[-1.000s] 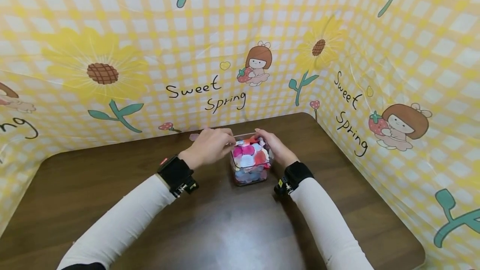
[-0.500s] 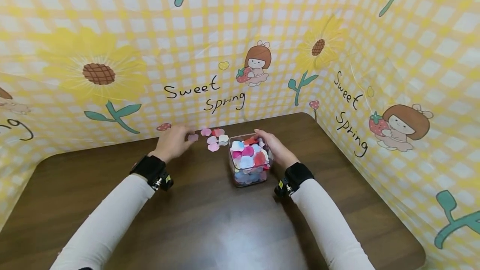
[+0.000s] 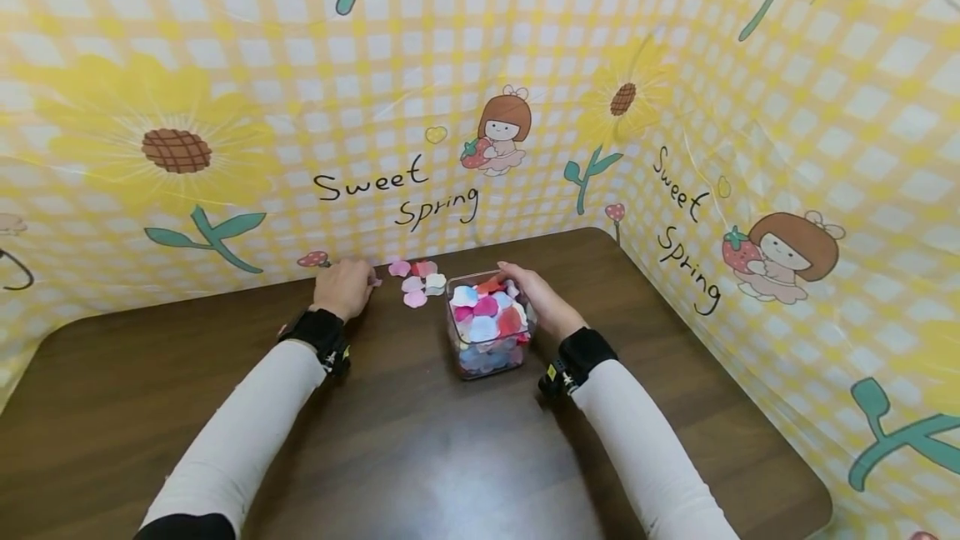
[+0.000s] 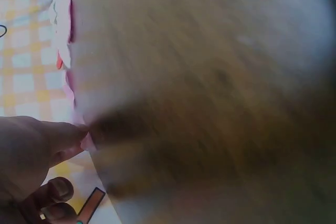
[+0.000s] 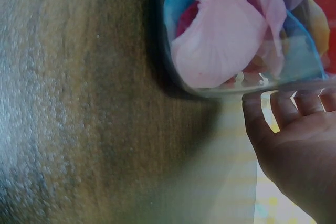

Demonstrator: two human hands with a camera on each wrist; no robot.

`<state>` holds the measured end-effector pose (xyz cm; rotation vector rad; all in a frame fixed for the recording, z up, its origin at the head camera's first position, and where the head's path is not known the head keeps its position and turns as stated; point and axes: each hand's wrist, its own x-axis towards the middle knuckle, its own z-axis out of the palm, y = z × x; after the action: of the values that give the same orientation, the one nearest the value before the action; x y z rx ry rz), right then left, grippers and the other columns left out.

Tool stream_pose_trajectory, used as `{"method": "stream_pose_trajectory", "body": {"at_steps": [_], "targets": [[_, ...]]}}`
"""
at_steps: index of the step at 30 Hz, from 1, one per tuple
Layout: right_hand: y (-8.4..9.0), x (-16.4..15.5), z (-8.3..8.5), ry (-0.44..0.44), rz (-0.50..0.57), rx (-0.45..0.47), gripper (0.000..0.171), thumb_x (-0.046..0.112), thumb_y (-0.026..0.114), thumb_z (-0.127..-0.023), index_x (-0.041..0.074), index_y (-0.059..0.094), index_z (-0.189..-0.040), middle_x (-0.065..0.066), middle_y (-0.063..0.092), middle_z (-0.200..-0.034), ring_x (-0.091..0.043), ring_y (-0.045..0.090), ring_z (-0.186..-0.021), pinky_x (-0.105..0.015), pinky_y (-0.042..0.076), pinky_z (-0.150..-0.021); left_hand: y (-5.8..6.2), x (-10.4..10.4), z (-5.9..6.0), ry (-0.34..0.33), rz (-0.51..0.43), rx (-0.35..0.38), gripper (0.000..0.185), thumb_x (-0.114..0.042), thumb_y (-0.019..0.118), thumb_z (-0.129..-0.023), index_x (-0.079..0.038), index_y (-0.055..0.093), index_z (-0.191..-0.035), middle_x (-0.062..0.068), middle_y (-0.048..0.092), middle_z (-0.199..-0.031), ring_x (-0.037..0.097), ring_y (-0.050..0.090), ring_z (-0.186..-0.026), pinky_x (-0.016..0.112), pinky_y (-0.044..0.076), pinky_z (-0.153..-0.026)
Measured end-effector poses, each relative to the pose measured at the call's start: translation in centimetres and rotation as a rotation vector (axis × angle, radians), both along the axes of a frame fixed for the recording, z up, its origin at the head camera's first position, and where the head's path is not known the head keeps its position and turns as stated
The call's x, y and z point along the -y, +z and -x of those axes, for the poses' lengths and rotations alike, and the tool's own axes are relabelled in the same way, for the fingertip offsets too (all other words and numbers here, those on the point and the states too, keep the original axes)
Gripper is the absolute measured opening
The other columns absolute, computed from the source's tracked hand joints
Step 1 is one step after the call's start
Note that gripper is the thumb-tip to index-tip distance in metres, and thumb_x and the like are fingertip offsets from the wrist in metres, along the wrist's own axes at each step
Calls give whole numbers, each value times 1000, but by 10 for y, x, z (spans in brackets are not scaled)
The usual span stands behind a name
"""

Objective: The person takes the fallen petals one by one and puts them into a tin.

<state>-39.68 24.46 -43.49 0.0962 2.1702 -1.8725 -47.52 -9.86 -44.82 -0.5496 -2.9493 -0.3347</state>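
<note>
At the table's back edge my left hand (image 3: pixel 345 287) pinches a pink petal (image 4: pixel 87 141) between thumb and finger; the remaining fingers curl loosely below in the left wrist view. Several pink, red and white petals (image 3: pixel 415 298) lie just to its right. A clear plastic box (image 3: pixel 491 361), filled with petals of many colours (image 3: pixel 483 327), stands upright on the table. My right hand (image 3: pixel 546 300) rests against the box's right side near the back corner. Its fingertips (image 5: pixel 252 100) touch the clear wall in the right wrist view, fairly straight.
The brown wooden table (image 3: pixel 405 457) carries the box and the loose petals near its back edge. A yellow checked cloth (image 3: pixel 300 123) with printed flowers and lettering hangs close behind the table and along its right side.
My left hand has moved left from above the box to a pink petal at the back edge, uncovering the loose petals. My right hand stays at the box. The head view has shifted slightly.
</note>
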Motion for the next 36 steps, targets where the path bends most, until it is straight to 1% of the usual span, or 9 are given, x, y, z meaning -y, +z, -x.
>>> {"method": "stream_pose_trajectory", "body": {"at_steps": [4,8,12,15,18,21,25,31,36], "targets": [[0,1,0,-7,-7,-20,63,55,46,-103,0,63,-128,-13,56,-132,-28,50,-123,-47,36,-112,17,-1,-18,-47,-71,-90,10,-19,72,-95,-13,80,-93,10,74,-95,31,68,-86,51,52,-65],[4,-1,0,-9,-3,-2,63,58,48,-101,4,63,-129,-12,54,-135,-29,49,-127,-50,37,-113,62,-27,-55,-196,-212,-239,13,-23,74,-95,-14,82,-101,7,77,-96,28,70,-83,43,49,-61],[6,-4,2,-2,2,-3,64,60,48,-100,5,63,-128,-10,56,-133,-26,53,-123,-44,41,-109,100,-69,-91,-387,-234,-310,13,-21,76,-93,-16,82,-104,4,79,-98,25,72,-84,40,51,-65],[6,-4,3,4,28,-5,59,58,47,-101,5,64,-123,-8,60,-122,-21,58,-110,-35,48,-98,106,-97,-105,-495,-197,-294,12,-18,77,-92,-16,81,-104,0,78,-99,21,72,-88,38,54,-69],[3,-2,4,19,81,-11,52,53,45,-104,6,64,-115,-5,64,-109,-16,62,-97,-28,52,-84,100,-116,-111,-563,-144,-248,11,-17,76,-94,-16,82,-104,-2,78,-98,18,71,-89,35,54,-68],[0,1,3,39,117,-12,47,49,43,-106,7,64,-110,-2,66,-100,-14,64,-89,-25,53,-77,92,-122,-113,-598,-108,-190,12,-20,74,-96,-17,81,-104,-4,76,-96,15,67,-81,32,49,-60],[-2,4,3,34,117,2,49,48,45,-106,4,65,-112,-3,66,-100,-14,63,-89,-26,53,-78,90,-107,-106,-584,-141,-145,16,-22,72,-98,-15,80,-110,-2,77,-103,16,70,-89,33,53,-66],[0,3,4,-1,55,-14,59,54,48,-102,1,64,-122,-8,60,-115,-18,58,-102,-31,49,-90,95,-58,-74,-380,-176,-118,21,-27,68,-100,-14,78,-114,4,75,-113,25,69,-103,42,54,-71],[-1,3,2,3,48,-31,56,49,47,-104,-2,65,-120,-8,63,-112,-17,60,-98,-28,49,-87,60,-31,-40,-237,-84,-41,24,-17,75,-94,-10,76,-116,10,74,-116,31,67,-108,51,53,-81]]}}
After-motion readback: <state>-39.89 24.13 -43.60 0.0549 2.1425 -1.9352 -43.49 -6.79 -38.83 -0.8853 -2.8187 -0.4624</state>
